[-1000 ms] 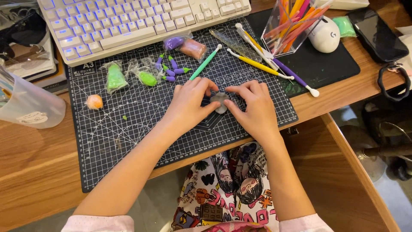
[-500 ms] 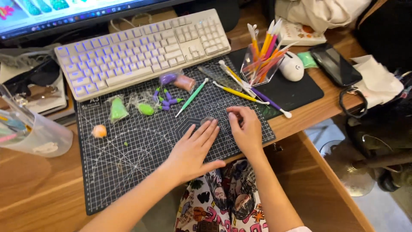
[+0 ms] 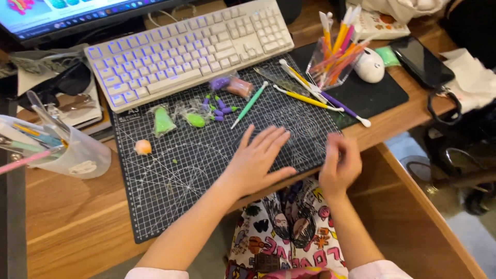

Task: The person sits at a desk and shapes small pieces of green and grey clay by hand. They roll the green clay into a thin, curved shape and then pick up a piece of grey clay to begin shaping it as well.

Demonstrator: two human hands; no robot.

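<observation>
My left hand (image 3: pixel 258 157) lies flat, palm down with fingers spread, on the black gridded cutting mat (image 3: pixel 170 175). My right hand (image 3: pixel 340 164) hovers blurred at the mat's front right corner, fingers curled; whatever is inside them is hidden. Behind my left hand lie a green modelling tool (image 3: pixel 250 103), small purple clay pieces (image 3: pixel 218 108), a green clay lump in plastic wrap (image 3: pixel 195 120) and a green clay cone (image 3: pixel 164 121). An orange clay ball (image 3: pixel 142 147) sits at the mat's left.
A white backlit keyboard (image 3: pixel 191 51) lies behind the mat, under a monitor. Yellow (image 3: pixel 307 98) and purple (image 3: pixel 341 108) tools cross the mat's right edge. A clear cup of tools (image 3: pixel 336 49), a mouse (image 3: pixel 370 65) and a phone (image 3: pixel 421 62) stand at right, a plastic cup (image 3: pixel 72 155) at left.
Both hands left the small dark piece they pinched together. The left hand flattened on the mat; the right hand drew back to the mat's right corner. The view shifted.
</observation>
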